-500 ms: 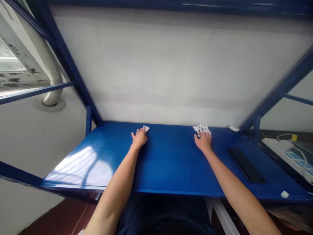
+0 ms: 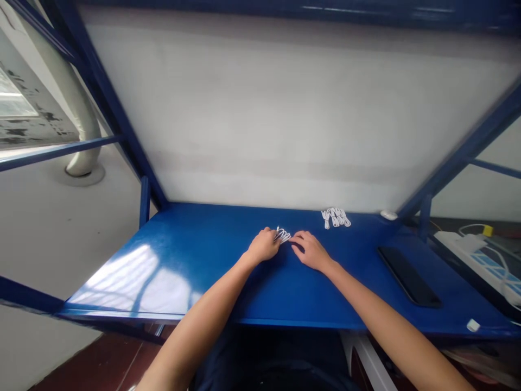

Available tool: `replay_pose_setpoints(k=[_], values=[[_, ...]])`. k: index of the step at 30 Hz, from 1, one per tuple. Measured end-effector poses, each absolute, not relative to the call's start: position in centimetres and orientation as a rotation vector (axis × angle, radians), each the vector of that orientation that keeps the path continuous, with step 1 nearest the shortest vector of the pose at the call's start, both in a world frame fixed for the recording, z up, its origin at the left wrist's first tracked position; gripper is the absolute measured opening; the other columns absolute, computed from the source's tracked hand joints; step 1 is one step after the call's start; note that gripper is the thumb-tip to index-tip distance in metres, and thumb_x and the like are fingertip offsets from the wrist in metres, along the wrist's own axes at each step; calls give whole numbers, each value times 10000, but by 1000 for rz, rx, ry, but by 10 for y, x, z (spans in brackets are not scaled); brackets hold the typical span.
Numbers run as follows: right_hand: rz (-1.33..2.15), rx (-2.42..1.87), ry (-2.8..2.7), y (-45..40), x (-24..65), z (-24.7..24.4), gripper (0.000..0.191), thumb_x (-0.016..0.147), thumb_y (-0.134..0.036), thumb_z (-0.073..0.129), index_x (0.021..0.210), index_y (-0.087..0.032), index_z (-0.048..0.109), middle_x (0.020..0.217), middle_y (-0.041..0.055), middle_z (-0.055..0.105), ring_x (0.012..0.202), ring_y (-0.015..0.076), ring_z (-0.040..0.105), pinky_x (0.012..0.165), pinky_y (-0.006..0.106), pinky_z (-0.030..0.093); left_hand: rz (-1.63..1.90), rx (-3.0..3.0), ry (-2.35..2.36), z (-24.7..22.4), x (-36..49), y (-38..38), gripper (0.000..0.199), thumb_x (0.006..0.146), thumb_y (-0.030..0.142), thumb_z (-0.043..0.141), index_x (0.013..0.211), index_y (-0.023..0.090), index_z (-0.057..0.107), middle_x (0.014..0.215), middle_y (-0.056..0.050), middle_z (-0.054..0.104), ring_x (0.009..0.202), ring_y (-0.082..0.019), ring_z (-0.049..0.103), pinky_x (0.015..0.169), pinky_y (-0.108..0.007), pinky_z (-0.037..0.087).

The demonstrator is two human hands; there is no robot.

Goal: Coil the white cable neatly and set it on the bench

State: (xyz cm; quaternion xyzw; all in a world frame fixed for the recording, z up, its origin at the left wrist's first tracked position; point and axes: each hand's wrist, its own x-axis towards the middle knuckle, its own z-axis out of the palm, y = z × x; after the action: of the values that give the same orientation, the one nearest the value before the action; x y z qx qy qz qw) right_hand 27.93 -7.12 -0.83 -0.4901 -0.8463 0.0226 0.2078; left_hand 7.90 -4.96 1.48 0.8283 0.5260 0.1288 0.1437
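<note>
My left hand (image 2: 264, 245) is closed around one end of a bundled white cable (image 2: 283, 235), whose loops stick out to the right of the fingers. Just right of it, the fingertips of my right hand (image 2: 310, 250) reach the cable's loops, with thumb and forefinger apart; whether they touch is too small to tell. Further back to the right, several more bundled white cables (image 2: 336, 217) lie in a cluster by the back panel, with neither hand on them.
The blue table (image 2: 203, 233) meets a pale back panel (image 2: 285, 119). On the right are a black phone-like slab (image 2: 409, 276), a small white cube (image 2: 473, 325), a white rounded object (image 2: 388, 215) and a white power strip (image 2: 484, 260). Blue frame posts stand at both sides.
My left hand has moved right and nearer, bringing the white cable to the middle. My right hand has left the cable cluster and come left beside it.
</note>
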Motion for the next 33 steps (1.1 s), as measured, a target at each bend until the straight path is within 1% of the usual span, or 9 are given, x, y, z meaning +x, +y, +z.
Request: replay_pose_setpoints(k=[2,4,9,12,16,21,27,30,33], values=[[65,-1341,-2392,-72,275,-7,330,900,-292,428,1159,-258,630,1146,76,582,988,241,537,881,402,429,424,2331,1535,16,75,-45,337,915,316,340,1047,196,626,1013,-113,650,937,-227,601,790,-295,436],[69,-1310,-2409,-73,273,-7,343,901,-279,430,1185,-267,620,1163,77,573,996,241,536,885,406,430,438,2280,1558,16,73,-42,295,893,287,384,1015,197,637,966,-99,676,884,-216,619,727,-272,432],[89,-1307,-2399,-71,268,-6,363,904,-283,426,1219,-270,606,1155,88,566,971,240,535,867,408,434,437,2197,1539,15,71,-41,234,825,304,490,872,188,688,806,-65,699,750,-188,629,626,-237,399],[93,-1310,-2391,-68,262,-6,332,903,-292,449,1188,-271,618,1105,84,575,938,227,529,846,393,434,476,2179,1453,13,70,-38,238,789,302,515,789,161,706,727,-53,686,682,-166,607,582,-223,372],[103,-1287,-2327,-64,256,-9,254,909,-309,469,1066,-245,658,1009,71,586,883,202,530,824,360,431,499,2168,1447,10,69,-34,231,753,272,523,688,127,692,611,-42,641,594,-133,555,531,-211,329],[103,-1356,-2204,-60,262,-12,224,901,-332,486,915,-209,672,961,73,599,871,205,538,798,346,429,456,2171,1575,10,67,-33,180,724,218,524,674,140,677,635,-63,652,595,-139,558,516,-220,316],[152,-1505,-2098,-53,283,-15,184,863,-214,478,849,-196,661,960,79,626,909,216,546,815,346,427,331,2092,1805,14,48,-22,148,721,184,520,718,167,667,777,-112,695,692,-200,631,540,-236,363],[168,-1630,-2009,-48,303,-16,148,820,-193,514,883,-187,647,940,78,641,894,212,566,805,335,433,317,2044,1839,18,30,-13,119,718,154,536,674,162,646,756,-120,691,704,-213,643,548,-237,393],[273,-1766,-1874,-44,326,-12,208,791,-194,550,989,-180,613,870,53,660,801,179,600,727,283,445,299,1859,1864,20,7,-3,82,726,151,557,711,153,638,624,-82,653,554,-180,618,501,-228,410]])
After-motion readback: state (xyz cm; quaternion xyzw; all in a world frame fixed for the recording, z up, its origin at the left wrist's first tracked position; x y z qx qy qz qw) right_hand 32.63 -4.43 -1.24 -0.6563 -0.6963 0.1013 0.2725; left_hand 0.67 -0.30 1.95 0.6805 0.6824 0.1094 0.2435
